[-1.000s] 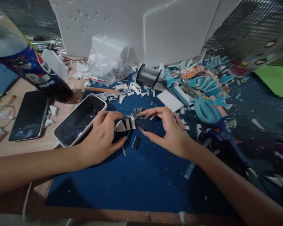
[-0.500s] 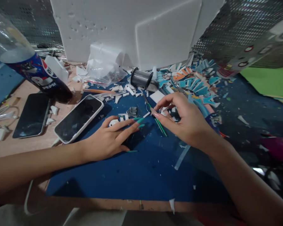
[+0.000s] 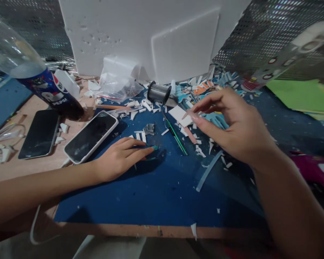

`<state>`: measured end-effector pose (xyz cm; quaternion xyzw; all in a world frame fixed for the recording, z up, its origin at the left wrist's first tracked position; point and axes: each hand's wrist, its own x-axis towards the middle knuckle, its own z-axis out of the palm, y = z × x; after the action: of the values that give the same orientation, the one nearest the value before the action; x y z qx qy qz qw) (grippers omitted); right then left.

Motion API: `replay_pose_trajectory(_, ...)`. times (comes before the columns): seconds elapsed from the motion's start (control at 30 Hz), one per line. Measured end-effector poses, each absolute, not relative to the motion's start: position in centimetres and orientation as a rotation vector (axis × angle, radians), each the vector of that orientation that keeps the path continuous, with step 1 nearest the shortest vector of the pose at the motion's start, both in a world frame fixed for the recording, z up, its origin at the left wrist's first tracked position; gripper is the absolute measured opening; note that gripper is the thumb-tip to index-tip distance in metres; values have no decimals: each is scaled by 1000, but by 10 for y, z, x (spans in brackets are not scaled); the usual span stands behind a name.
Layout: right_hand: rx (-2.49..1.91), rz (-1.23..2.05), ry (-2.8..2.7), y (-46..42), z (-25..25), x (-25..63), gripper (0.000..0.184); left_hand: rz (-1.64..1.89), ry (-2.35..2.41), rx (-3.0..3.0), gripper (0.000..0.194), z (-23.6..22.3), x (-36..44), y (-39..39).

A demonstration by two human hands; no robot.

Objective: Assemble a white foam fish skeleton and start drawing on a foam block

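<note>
Across the blue surface (image 3: 156,203), in the head view, the left hand (image 3: 121,158) lies palm down, left of the middle, its fingers loosely bent and close together; whether they have hold of anything cannot be told. Just beyond its knuckles are some narrow white pieces (image 3: 140,136), partly hidden by the hand, and a small grey piece (image 3: 149,128). The right hand (image 3: 229,126) is at the white card (image 3: 178,114), which lies toward the far edge of the surface, right of its middle. Its thumb and forefinger bend toward each other with the tips close together at the card's right end; whether they grip it cannot be told. Between the hands a green pen-like tool (image 3: 178,141) lies at a slant, with a pink strip (image 3: 190,135) just under the card's near side. A pale strip (image 3: 209,171) lies nearer the surface's front edge. Toward the far edge are a dark spool (image 3: 159,93), a clear plastic bag (image 3: 118,84) and many white scraps (image 3: 146,105). A white-cased phone (image 3: 91,137) lies across the left edge; farther left, on the wooden table (image 3: 118,229), are a dark phone (image 3: 39,133) and a tilted cola bottle (image 3: 58,88).
</note>
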<state>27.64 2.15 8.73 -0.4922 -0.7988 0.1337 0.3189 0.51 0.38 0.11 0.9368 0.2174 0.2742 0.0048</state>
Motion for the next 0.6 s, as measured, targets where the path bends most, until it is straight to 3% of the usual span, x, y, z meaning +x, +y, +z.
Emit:
replay_pose_trajectory(0.13,-1315,404,-2114,17,84,275,10,1010,705,2737,25,13,5,2)
replay_pose_trajectory(0.27,-1327,636,-2404,0,71,266,14,986,767,2205,29,23,26,5)
replay_pose_trajectory(0.37,-1405,618,-2506,-14,63,268,13,847,813,1878,27,23,52,11)
replay_pose_trajectory(0.53,-1741,46,-2293,-32,52,300,5,749,786,1726,34,9,83,23)
replay_pose_trajectory(0.6,-1938,-307,-2117,-39,46,317,18,729,792,1678,38,3,89,26)
